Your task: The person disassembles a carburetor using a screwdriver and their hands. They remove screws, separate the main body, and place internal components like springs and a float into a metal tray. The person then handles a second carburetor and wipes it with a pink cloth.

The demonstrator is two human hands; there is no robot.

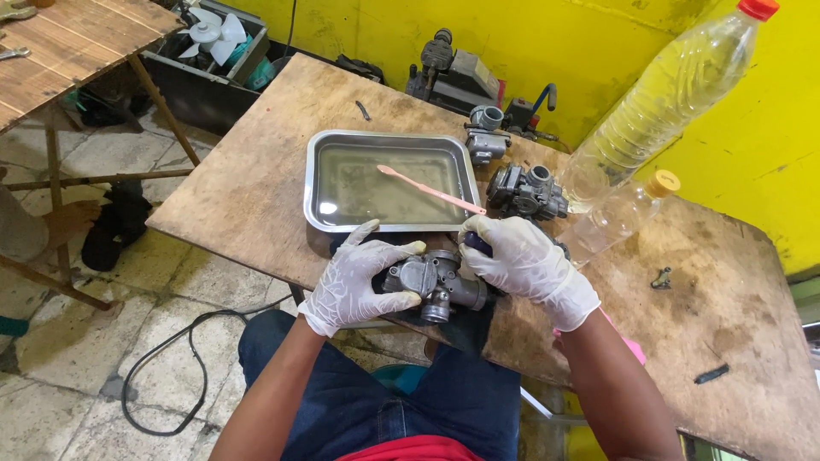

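— Where's the carburetor (436, 286)?
— At the table's (735, 290) near edge, left hand (354, 282) cupping it, right hand (521, 260) wrapped around a dark tool.
— The risk?
— A slip could drop it off the edge — the fluid-filled tray (318, 175) sits just beyond.

I see no labels, signs or screens from here. The only packages are two clear plastic bottles at the far right of the table (256, 183). The big bottle (662, 98) leans up toward the yellow wall, red cap on top, filled with a pale yellowish liquid, its label stripped off. The small bottle (619, 218) lies tilted just below it, with a yellow cap, also bare of any label.
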